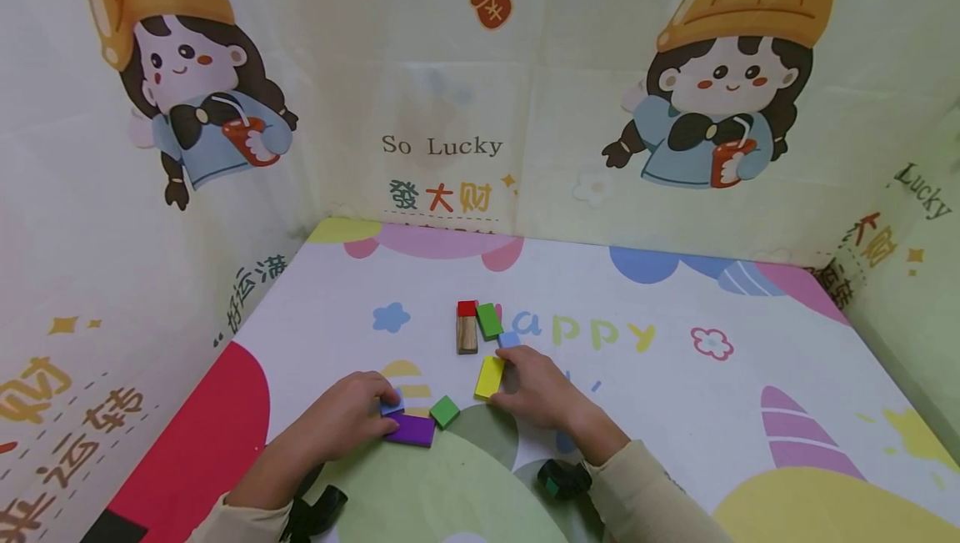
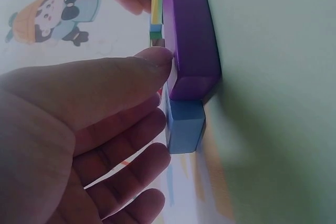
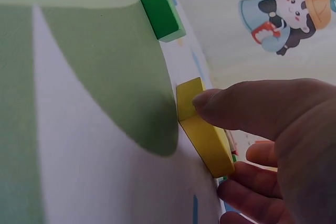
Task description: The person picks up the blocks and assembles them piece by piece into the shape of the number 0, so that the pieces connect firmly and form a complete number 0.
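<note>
Pinching the yellow block (image 1: 490, 377) between thumb and fingers, the right hand (image 1: 542, 389) holds it at the printed tabletop (image 1: 315, 301). The left hand (image 1: 348, 414) has its thumb on the purple block (image 1: 414, 432) and fingertips by the blue block (image 2: 186, 127); whether it grips cannot be told. The arranging looks well along: eight blocks form a loose, open curve. Blue touches purple, the green square block (image 1: 445, 412) sits just beside, and the red block (image 1: 467, 308) adjoins the wood-grain block (image 1: 467, 336), near the green rectangular block (image 1: 490, 322) and pale blue block (image 1: 509, 339). Gaps remain between yellow and green square, and between blue and wood-grain.
</note>
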A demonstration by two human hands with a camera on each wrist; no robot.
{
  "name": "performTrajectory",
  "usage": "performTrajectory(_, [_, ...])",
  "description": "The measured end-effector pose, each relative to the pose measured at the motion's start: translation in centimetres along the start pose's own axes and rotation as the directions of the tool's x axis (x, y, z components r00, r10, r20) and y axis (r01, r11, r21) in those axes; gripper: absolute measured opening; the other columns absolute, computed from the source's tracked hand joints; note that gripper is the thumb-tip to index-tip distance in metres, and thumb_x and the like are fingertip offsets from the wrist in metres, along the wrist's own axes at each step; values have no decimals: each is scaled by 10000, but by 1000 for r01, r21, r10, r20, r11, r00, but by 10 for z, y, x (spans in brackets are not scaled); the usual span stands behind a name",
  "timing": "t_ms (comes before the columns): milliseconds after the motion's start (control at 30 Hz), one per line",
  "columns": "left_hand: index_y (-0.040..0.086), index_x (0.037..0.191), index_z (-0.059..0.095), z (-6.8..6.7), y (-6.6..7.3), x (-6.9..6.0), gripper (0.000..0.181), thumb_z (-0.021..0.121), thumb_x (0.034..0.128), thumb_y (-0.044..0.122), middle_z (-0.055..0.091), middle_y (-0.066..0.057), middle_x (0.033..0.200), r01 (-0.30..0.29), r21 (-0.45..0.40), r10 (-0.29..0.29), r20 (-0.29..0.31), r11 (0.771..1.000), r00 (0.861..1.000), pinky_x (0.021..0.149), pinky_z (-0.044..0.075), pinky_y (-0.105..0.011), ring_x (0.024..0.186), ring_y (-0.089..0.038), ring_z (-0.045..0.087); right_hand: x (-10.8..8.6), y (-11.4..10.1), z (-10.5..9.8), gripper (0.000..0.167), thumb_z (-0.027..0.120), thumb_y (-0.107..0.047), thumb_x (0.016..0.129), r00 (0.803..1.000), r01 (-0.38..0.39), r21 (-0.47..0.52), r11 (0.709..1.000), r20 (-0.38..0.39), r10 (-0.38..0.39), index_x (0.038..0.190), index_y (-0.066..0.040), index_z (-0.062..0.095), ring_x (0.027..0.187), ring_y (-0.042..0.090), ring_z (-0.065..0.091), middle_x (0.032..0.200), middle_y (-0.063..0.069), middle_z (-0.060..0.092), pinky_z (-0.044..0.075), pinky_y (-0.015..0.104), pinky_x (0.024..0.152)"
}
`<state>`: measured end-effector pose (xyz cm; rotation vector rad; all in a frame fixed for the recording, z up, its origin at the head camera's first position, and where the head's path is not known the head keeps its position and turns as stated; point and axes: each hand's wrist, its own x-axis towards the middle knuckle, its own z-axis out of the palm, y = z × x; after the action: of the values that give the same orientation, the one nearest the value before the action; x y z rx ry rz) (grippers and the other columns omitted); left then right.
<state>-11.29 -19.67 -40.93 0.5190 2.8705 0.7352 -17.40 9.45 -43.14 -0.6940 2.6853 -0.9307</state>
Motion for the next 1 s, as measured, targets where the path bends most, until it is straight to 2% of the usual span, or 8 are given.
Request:
performTrajectory(233, [96,927,736,-1,0,0,204,862,779,156,648,63,943,-2,-1,2,0,1000,1000,876,529,-428,958,-221,612,1,0,1,608,760,-199,873,999,39,1,999,-2,-39,1370,55,520,1270,345,500,1379,179,539,417,491,1064])
performTrajectory(800, [109,929,738,0,1,0,202,864,778,156,646,66,948,19,9,-19,4,1000,1000,883,526,-429,963,-214,605,5,-8,4,585,733,-200,897,998,40,9,999,39,-40,1394,17,514,1291,325,487,1403,145,535,409,486,1075])
performTrajectory(1000, [111,926,737,-1,2,0,201,864,778,158,645,67,948,26,1,-26,7,1000,1000,885,524,-429,963,-214,607,7,-11,7,568,727,-178,900,997,76,9,997,33,-76,1378,47,516,1288,335,492,1392,166,541,401,483,1081])
